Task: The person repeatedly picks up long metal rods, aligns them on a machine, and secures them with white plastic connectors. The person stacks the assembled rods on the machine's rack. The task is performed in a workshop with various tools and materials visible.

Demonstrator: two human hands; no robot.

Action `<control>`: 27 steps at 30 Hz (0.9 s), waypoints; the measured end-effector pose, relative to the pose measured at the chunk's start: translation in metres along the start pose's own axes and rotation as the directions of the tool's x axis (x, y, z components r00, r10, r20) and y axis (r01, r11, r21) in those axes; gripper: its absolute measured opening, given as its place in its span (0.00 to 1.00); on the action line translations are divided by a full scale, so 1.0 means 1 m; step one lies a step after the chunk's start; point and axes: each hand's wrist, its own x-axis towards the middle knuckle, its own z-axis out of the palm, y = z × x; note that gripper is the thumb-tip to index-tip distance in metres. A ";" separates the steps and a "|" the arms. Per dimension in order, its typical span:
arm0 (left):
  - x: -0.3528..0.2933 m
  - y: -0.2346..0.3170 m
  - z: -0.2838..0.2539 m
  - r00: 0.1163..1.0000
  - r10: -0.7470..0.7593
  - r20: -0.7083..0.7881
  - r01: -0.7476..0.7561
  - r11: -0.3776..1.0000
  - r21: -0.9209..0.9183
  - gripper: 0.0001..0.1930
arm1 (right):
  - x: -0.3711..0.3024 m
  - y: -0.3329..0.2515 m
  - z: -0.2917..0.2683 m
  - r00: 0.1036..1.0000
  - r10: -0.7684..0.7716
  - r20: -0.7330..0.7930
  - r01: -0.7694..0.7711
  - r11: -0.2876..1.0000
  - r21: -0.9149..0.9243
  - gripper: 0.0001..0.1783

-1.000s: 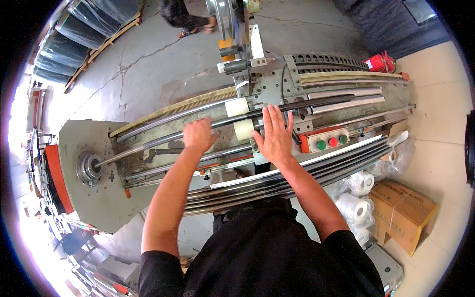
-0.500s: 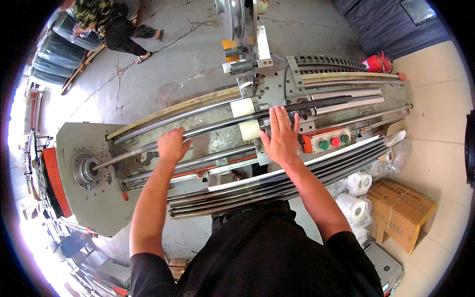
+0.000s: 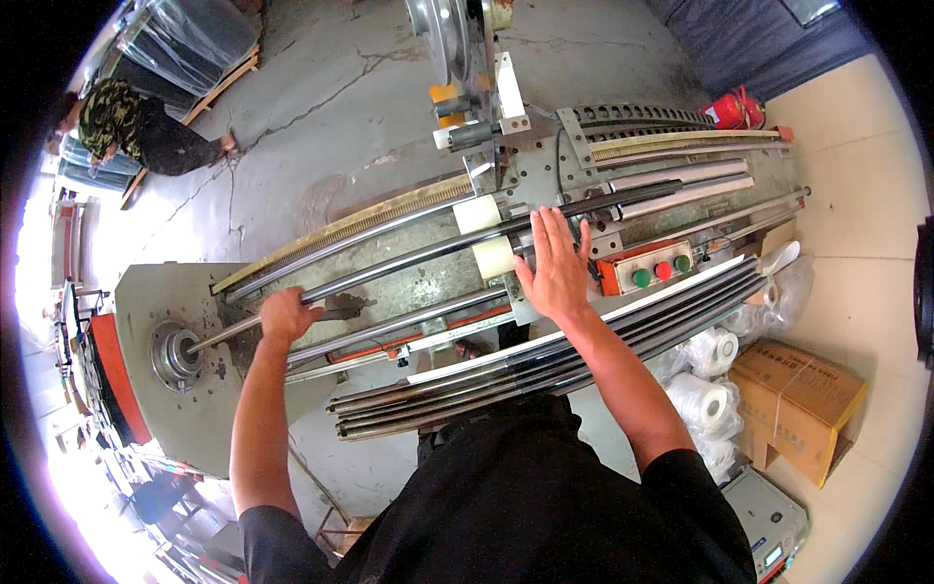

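Observation:
A long dark metal rod (image 3: 389, 264) lies across the machine, in line with a thinner, lighter shaft (image 3: 226, 334) that leaves a round chuck (image 3: 177, 356) on the grey end housing. My left hand (image 3: 286, 314) is closed over the rod near its left end; its fingertips are partly hidden. Farther right, my right hand (image 3: 556, 263) rests flat with fingers stretched out and the thumb apart, over the rod beside a cream-white roller block (image 3: 484, 237). Under my right palm the rod is hidden.
Several dark rods (image 3: 545, 352) lie along the near side. A control box (image 3: 652, 270) with green and red buttons sits right of my right hand. A cardboard box (image 3: 798, 404) and plastic-wrapped rolls (image 3: 699, 409) stand at right. A person (image 3: 146, 127) bends down at far left.
My left hand has moved left toward the chuck, along the rod. My right hand stays flat at the roller block. The person at far left has moved left and bent lower.

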 end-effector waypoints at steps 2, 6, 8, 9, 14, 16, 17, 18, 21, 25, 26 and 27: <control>0.005 0.032 -0.001 1.000 0.023 0.016 -0.023 1.000 0.015 0.21 | -0.001 0.000 0.003 1.000 -0.004 -0.008 0.004 1.000 -0.014 0.43; 0.014 0.114 -0.017 0.990 0.116 0.077 -0.116 0.993 -0.006 0.21 | -0.002 0.000 0.002 1.000 0.003 -0.003 -0.003 1.000 -0.014 0.43; 0.021 0.151 -0.015 0.983 0.174 0.060 -0.172 0.985 -0.029 0.21 | -0.001 -0.001 0.002 1.000 0.000 -0.001 0.000 1.000 -0.018 0.43; 0.024 0.169 -0.015 0.977 0.208 0.052 -0.206 0.978 -0.038 0.22 | -0.001 -0.002 0.001 1.000 -0.001 0.001 0.001 1.000 -0.020 0.43; 0.029 0.247 -0.023 0.952 0.305 0.023 -0.302 0.949 -0.089 0.21 | -0.002 -0.004 0.001 1.000 0.001 -0.016 -0.001 1.000 -0.004 0.44; 0.028 0.260 -0.020 0.947 0.321 0.000 -0.320 0.943 -0.089 0.21 | -0.002 -0.005 -0.001 1.000 0.005 -0.016 -0.005 1.000 -0.002 0.44; 0.029 0.261 -0.018 0.945 0.327 -0.012 -0.327 0.941 -0.090 0.20 | -0.002 -0.004 0.000 1.000 0.003 -0.021 -0.003 1.000 -0.006 0.44; 0.028 0.257 -0.015 0.940 0.338 -0.051 -0.342 0.935 -0.097 0.20 | -0.003 -0.004 0.002 1.000 0.004 -0.026 -0.004 1.000 -0.004 0.44; 0.020 0.226 -0.010 0.936 0.334 -0.109 -0.344 0.934 -0.097 0.18 | -0.005 -0.002 0.005 1.000 0.004 -0.028 -0.004 0.999 -0.031 0.44; 0.005 0.141 -0.008 0.958 0.261 -0.122 -0.269 0.962 -0.054 0.16 | -0.005 -0.002 0.003 1.000 -0.001 -0.022 0.000 0.998 -0.055 0.43; 0.003 0.114 -0.001 0.960 0.240 -0.146 -0.250 0.967 -0.051 0.16 | -0.004 -0.003 0.003 1.000 -0.006 -0.025 0.005 0.999 -0.052 0.43; 0.001 0.086 0.005 0.960 0.221 -0.170 -0.232 0.972 -0.048 0.17 | -0.005 -0.003 0.003 1.000 -0.011 -0.028 0.009 0.999 -0.050 0.43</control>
